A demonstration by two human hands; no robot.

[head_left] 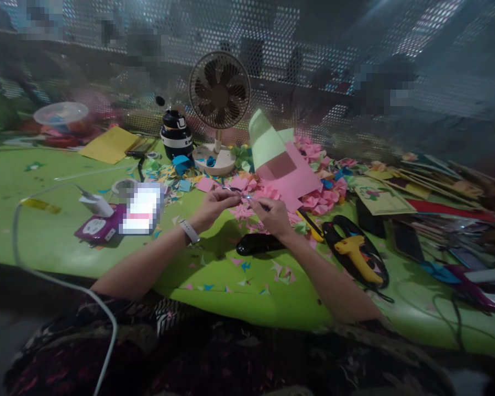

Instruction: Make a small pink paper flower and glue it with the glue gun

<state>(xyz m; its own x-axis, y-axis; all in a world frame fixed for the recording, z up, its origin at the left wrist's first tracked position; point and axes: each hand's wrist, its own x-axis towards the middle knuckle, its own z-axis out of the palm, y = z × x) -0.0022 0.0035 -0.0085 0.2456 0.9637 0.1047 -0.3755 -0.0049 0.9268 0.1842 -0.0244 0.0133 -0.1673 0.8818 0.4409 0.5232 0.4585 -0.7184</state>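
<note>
My left hand (214, 208), with a pale watch band (189, 231) at its wrist, pinches something small between thumb and fingers. Close against it, my right hand (272, 213) is closed too; a thin shiny tip shows at its fingertips, but I cannot tell what it belongs to. Both hands hover over pink paper pieces (251, 223) in the middle of the green table. Under my right wrist lies a black, glossy, elongated object (259, 244). A yellow-handled cutter (311, 226) rests just right of that hand.
A fan (220, 91) and a dark bottle (176, 136) stand at the back. Green and pink sheets (291, 179) lean over folded paper. A yellow glue gun (361, 257) lies right, a lit phone (142, 209) left. A white cable (58, 278) crosses the left edge.
</note>
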